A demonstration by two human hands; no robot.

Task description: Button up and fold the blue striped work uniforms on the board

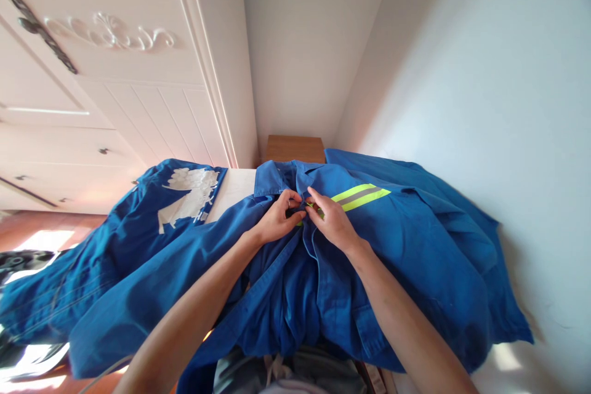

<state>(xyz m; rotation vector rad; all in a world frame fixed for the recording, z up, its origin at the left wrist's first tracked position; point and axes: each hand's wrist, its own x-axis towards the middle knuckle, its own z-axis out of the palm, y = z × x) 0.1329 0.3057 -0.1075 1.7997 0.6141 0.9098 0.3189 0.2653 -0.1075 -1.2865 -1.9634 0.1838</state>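
Note:
A blue work jacket (406, 240) with a yellow-green and grey reflective stripe (364, 197) is spread out in front of me, its collar (270, 180) at the far side. My left hand (281, 217) pinches the jacket's front edge just below the collar, fingers closed on the fabric. Right beside it, my right hand (330, 217) closes its fingertips on the other front edge near the stripe. The fingertips of both hands nearly meet; the small detail between them is too tiny to make out.
Another blue garment (106, 258) with a white torn patch (189, 191) lies at the left. A white cabinet (152, 104) stands behind it. A brown wooden box (295, 148) is beyond the collar, and a pale wall (508, 104) rises on the right.

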